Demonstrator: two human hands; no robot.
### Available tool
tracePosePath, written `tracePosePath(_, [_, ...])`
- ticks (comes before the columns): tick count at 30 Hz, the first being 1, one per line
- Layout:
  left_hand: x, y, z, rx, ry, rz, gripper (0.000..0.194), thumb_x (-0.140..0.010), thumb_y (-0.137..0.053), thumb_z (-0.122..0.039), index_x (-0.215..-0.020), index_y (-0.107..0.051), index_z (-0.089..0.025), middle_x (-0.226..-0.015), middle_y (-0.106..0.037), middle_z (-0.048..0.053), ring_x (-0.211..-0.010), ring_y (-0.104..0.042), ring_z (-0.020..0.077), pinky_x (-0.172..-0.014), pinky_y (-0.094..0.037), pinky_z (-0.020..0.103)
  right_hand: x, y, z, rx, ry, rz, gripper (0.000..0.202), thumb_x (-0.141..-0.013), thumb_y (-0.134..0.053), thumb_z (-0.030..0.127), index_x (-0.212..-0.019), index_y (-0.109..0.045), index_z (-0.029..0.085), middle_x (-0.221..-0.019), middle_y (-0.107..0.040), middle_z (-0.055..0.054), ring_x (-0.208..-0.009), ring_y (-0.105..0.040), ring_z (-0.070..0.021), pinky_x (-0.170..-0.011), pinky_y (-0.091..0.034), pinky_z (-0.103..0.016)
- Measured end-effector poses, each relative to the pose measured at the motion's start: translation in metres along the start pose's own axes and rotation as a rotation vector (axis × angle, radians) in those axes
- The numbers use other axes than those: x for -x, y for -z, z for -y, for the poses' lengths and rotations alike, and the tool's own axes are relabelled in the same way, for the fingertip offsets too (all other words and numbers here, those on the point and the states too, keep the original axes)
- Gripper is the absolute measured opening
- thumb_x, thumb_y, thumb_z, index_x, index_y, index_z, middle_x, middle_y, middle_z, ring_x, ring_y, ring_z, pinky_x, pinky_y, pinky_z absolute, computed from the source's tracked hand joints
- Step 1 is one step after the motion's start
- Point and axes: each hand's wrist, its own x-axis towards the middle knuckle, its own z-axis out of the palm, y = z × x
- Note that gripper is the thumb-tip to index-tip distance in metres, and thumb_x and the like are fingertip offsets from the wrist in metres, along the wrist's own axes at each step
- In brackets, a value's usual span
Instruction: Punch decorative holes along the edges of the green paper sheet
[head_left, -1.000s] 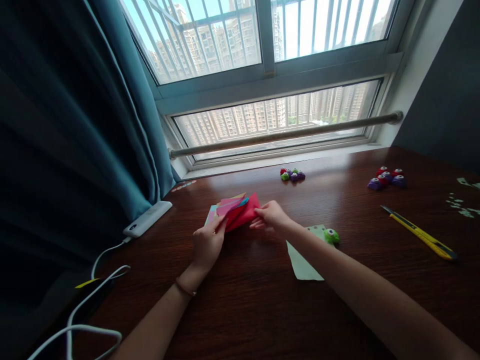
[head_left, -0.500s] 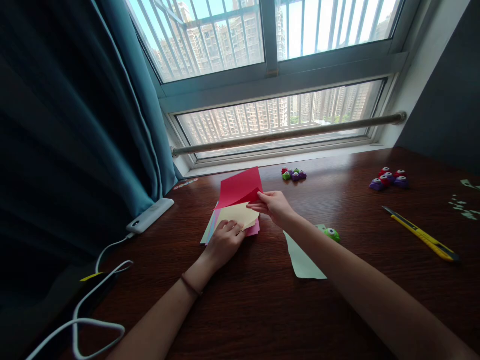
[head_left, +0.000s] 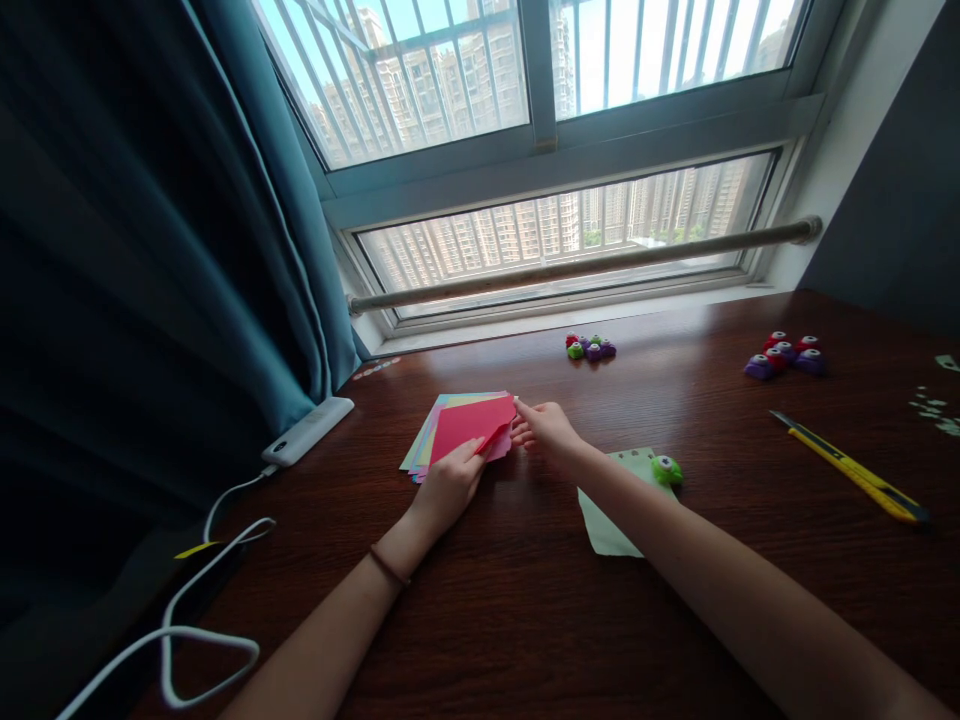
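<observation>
A red sheet of paper [head_left: 469,422] lies over a fanned stack of coloured paper [head_left: 424,432], whose pale green, yellow, blue and pink edges stick out. My left hand [head_left: 453,480] is closed on the near edge of the red sheet, thumb on top, and the edge there curls up slightly. At the right corner of the same sheet, my right hand [head_left: 545,428] pinches it between thumb and finger. Beneath my right forearm lies a pale green sheet with a torn edge [head_left: 611,525], bearing a green craft punch [head_left: 666,470].
A yellow utility knife [head_left: 851,465] lies on the right, its blade showing. Two clusters of small punches [head_left: 591,348] sit at the back, one farther right [head_left: 784,356]. Paper scraps [head_left: 934,410] lie at the far right. A white power strip [head_left: 309,433] with a cable is on the left.
The red sheet has come down from its raised, tilted position onto the stack, covering the pale yellow sheet. My left hand now grips its near edge; my right hand has lowered slightly.
</observation>
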Motion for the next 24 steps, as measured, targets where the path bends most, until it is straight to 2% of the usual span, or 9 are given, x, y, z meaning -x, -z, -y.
tracePosePath(2, [0.002, -0.002, 0.004, 0.074, 0.078, -0.016, 0.032, -0.088, -0.038, -0.019, -0.117, -0.052, -0.019, -0.112, -0.058, 0.009, -0.102, -0.055, 0.0199, -0.088, -0.044, 0.032, -0.001, 0.001, 0.000, 0.018, 0.037, -0.034, 0.031, -0.088, -0.044, 0.024, -0.063, -0.053, 0.008, -0.049, -0.057, -0.006, -0.040, -0.054, -0.0090, -0.033, -0.037, -0.013])
tracePosePath(6, [0.002, -0.002, 0.007, 0.149, 0.179, -0.052, 0.030, -0.087, -0.042, -0.023, -0.114, -0.056, -0.019, -0.108, -0.061, 0.008, -0.096, -0.058, 0.0212, -0.085, -0.045, 0.033, -0.004, -0.001, -0.007, 0.012, 0.043, 0.027, 0.021, -0.083, -0.046, 0.010, -0.064, -0.055, 0.007, -0.050, -0.058, -0.005, -0.041, -0.053, -0.0074, -0.035, -0.036, -0.011])
tracePosePath(9, [0.001, -0.002, 0.007, 0.177, 0.205, -0.056, 0.030, -0.085, -0.047, -0.026, -0.113, -0.057, -0.021, -0.106, -0.062, 0.006, -0.093, -0.059, 0.0213, -0.083, -0.046, 0.032, -0.007, -0.005, -0.011, -0.007, 0.077, 0.029, 0.017, -0.082, -0.045, 0.006, -0.069, -0.056, 0.007, -0.055, -0.060, -0.005, -0.048, -0.058, -0.0085, -0.043, -0.044, -0.013])
tracePosePath(12, [0.001, -0.002, 0.007, 0.189, 0.208, -0.052, 0.031, -0.084, -0.047, -0.025, -0.114, -0.057, -0.021, -0.107, -0.062, 0.006, -0.095, -0.058, 0.0209, -0.085, -0.045, 0.032, -0.008, -0.007, -0.011, -0.004, 0.148, -0.027, 0.018, -0.082, -0.044, 0.006, -0.070, -0.057, 0.009, -0.062, -0.062, -0.006, -0.056, -0.061, -0.0103, -0.051, -0.049, -0.016])
tracePosePath(16, [0.001, -0.003, 0.008, 0.205, 0.215, -0.077, 0.034, -0.082, -0.049, -0.024, -0.115, -0.056, -0.022, -0.111, -0.060, 0.006, -0.099, -0.056, 0.0210, -0.089, -0.042, 0.033, -0.011, -0.006, -0.010, 0.026, 0.241, -0.092, 0.017, -0.082, -0.046, 0.008, -0.069, -0.058, 0.011, -0.068, -0.063, -0.004, -0.061, -0.062, -0.0119, -0.055, -0.052, -0.017])
tracePosePath(19, [0.000, -0.001, 0.009, 0.249, 0.249, -0.084, 0.033, -0.081, -0.052, -0.027, -0.114, -0.057, -0.022, -0.108, -0.062, 0.006, -0.096, -0.057, 0.0213, -0.086, -0.042, 0.032, -0.014, -0.006, -0.013, 0.056, 0.218, -0.107, 0.018, -0.080, -0.046, 0.008, -0.066, -0.057, 0.011, -0.063, -0.062, -0.005, -0.059, -0.063, -0.0147, -0.053, -0.053, -0.021])
tracePosePath(21, [-0.001, 0.002, 0.008, 0.287, 0.287, -0.085, 0.032, -0.080, -0.054, -0.030, -0.111, -0.059, -0.022, -0.100, -0.064, 0.004, -0.088, -0.059, 0.0209, -0.080, -0.044, 0.030, -0.016, -0.005, -0.017, 0.076, 0.186, -0.138, 0.019, -0.081, -0.045, 0.008, -0.065, -0.056, 0.011, -0.059, -0.061, -0.005, -0.055, -0.062, -0.0145, -0.048, -0.052, -0.021])
tracePosePath(24, [-0.004, 0.008, 0.009, 0.318, 0.364, -0.071, 0.037, -0.075, -0.060, -0.038, -0.108, -0.062, -0.021, -0.073, -0.064, 0.000, -0.069, -0.058, 0.0191, -0.066, -0.044, 0.027, -0.017, -0.004, -0.022, 0.097, 0.113, -0.157, 0.018, -0.080, -0.043, 0.007, -0.066, -0.053, 0.011, -0.058, -0.059, -0.004, -0.050, -0.060, -0.0131, -0.043, -0.050, -0.020])
